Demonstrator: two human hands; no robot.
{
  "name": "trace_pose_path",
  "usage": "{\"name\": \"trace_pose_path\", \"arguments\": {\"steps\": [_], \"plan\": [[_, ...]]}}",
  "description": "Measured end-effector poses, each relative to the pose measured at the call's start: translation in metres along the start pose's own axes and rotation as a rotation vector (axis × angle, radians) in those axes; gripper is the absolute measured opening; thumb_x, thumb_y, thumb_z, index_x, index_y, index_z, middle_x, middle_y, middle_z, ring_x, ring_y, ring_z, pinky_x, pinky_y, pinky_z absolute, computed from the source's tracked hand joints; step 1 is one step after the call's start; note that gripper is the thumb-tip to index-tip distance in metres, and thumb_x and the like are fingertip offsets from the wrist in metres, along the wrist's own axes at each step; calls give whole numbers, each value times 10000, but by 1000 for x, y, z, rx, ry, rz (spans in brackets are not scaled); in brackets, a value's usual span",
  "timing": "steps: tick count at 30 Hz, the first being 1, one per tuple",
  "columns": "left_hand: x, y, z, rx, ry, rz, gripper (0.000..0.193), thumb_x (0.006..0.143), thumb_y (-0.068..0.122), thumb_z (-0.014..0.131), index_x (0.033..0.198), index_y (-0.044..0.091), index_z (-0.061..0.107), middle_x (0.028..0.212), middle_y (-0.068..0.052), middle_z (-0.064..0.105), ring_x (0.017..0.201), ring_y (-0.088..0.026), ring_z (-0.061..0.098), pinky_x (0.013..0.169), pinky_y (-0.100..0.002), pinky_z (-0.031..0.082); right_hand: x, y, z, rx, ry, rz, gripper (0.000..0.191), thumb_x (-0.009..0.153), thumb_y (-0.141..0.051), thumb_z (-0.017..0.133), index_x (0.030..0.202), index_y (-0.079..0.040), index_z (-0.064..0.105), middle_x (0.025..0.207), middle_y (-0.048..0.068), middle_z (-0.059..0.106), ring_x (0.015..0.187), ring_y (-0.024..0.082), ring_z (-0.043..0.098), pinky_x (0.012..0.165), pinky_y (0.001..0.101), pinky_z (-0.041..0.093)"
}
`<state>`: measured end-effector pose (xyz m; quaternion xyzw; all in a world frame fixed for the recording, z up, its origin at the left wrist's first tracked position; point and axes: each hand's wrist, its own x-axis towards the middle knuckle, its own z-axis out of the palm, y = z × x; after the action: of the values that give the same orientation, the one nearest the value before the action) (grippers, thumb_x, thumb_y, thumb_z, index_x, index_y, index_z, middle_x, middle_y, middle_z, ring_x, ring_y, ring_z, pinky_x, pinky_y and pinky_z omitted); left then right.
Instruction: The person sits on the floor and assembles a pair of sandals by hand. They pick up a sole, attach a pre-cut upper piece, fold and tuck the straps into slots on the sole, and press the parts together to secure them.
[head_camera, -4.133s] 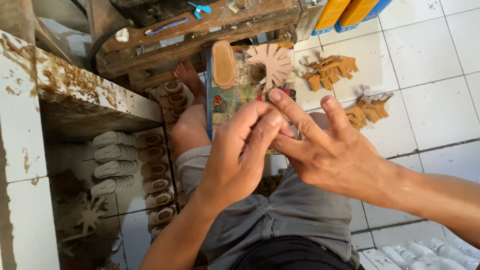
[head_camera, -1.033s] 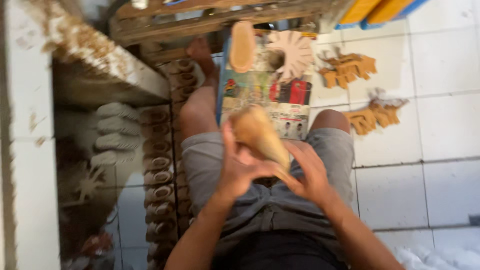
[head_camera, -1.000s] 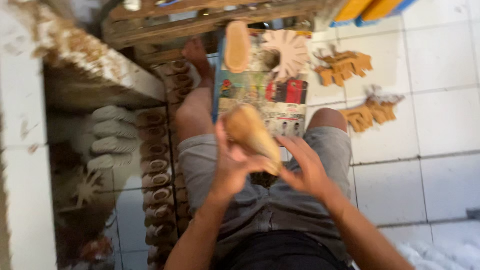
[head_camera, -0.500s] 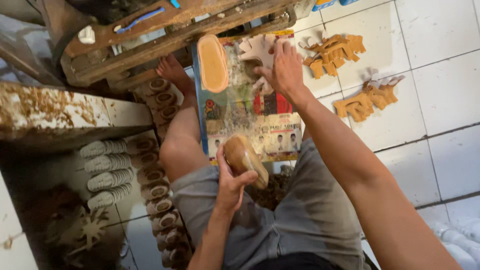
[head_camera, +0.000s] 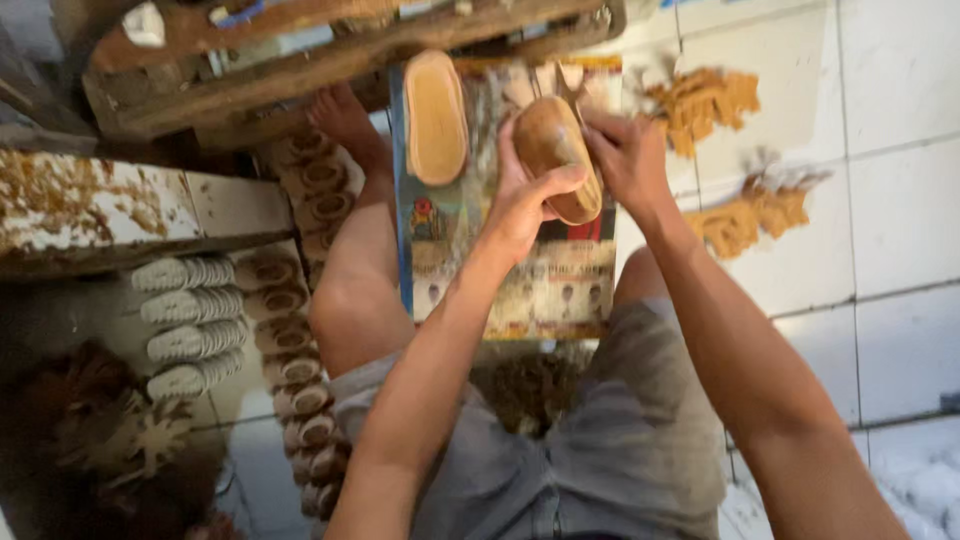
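Left hand (head_camera: 522, 205): fingers curled narrow around brown oval clay piece (head_camera: 556, 160), thumb across its near side, piece lifted above printed sheet (head_camera: 520, 280). Right hand (head_camera: 628, 158): fingers bent close, tips on far edge of same piece; exact grip blurred. Flat tan oval slab (head_camera: 434, 118) lies on sheet just left of hands. Clay clumps (head_camera: 705, 100) on white tile to right. Rows of small moulded pieces (head_camera: 295, 330) along left, beside bare knee (head_camera: 350, 300).
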<state>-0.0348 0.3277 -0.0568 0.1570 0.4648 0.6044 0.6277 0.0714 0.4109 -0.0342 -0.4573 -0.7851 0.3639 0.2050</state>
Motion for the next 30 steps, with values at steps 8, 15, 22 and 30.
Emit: {"name": "trace_pose_path", "arguments": {"steps": [8, 15, 22, 30], "plan": [[26, -10, -14, -70, -32, 15, 1134, 650, 253, 868, 1538, 215, 163, 1392, -148, 447, 1249, -356, 551, 744, -600, 638, -53, 56, -53, 778, 542, 235, 582, 1099, -16, 705, 1514, 19, 298, 1061, 174, 746, 864, 191, 704, 763, 308, 583], [-14, -19, -16, -140, -143, 66, 1243, 648, 199, 912, 1563, 261, 71, 1450, -171, 420, 1312, -379, 522, 857, -602, 618, -184, 79, -82, 365, 468, 334, 857, 1002, 21, 594, 1609, -50, -7, 923, 143, 651, 712, 171, 632, 644, 319, 570], [-154, -4, 5, -24, -245, 212, 1343, 637, 92, 964, 1607, 196, 40, 1541, -131, 359, 1412, -287, 462, 1088, -500, 568, -244, 53, -44, 21, 154, -4, 443, 900, 52, 636, 1334, -16, 693, 1115, 164, 722, 973, 230, 694, 860, 346, 555], [-245, 7, 19, 152, -260, 383, 1288, 693, 133, 963, 1641, 145, 90, 1622, -147, 370, 1482, -280, 474, 1116, -441, 552, -275, -32, -4, 14, 458, -494, 661, 801, -142, 880, 1366, 31, 585, 1194, 210, 616, 1003, 334, 657, 841, 363, 546]]}}
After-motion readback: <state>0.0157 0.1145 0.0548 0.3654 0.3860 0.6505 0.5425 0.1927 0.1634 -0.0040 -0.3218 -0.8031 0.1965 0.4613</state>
